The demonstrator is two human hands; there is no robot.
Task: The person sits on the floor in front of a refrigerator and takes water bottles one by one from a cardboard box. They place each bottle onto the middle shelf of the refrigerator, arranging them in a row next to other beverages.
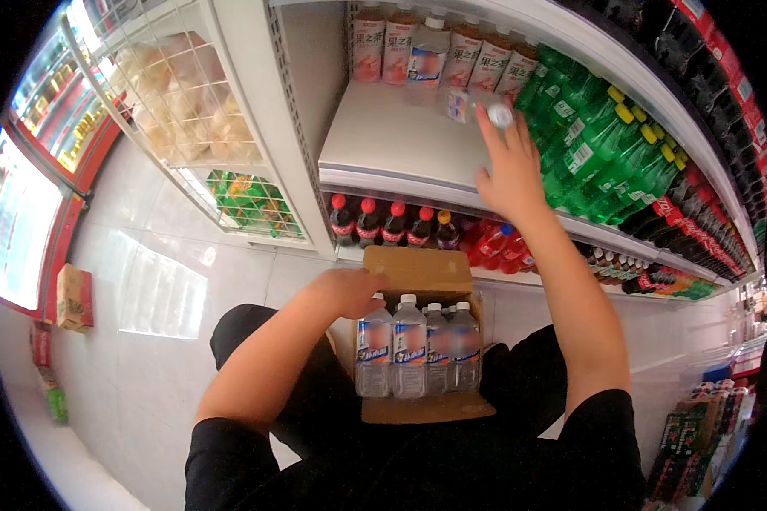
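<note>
My right hand (511, 166) reaches over the white shelf board (390, 137), its fingers around the white-capped end of a clear plastic bottle (457, 105). That bottle tilts with its cap towards me and is partly blurred. My left hand (351, 290) is at the cap of the leftmost bottle (374, 348) in an open cardboard box (418, 265); whether it grips the cap is unclear. Several matching bottles with blue and white labels (410, 351) stand in the box between my knees. A similar clear bottle (428, 54) stands at the back of the shelf.
Pink-labelled tea bottles (463, 57) line the shelf's back, with green soda bottles (588, 147) to the right. Red-capped cola bottles (393, 223) stand on the shelf below. A white wire rack (185, 108) holds bagged goods at left. A small carton (75, 297) sits beside a red-framed fridge (32, 211).
</note>
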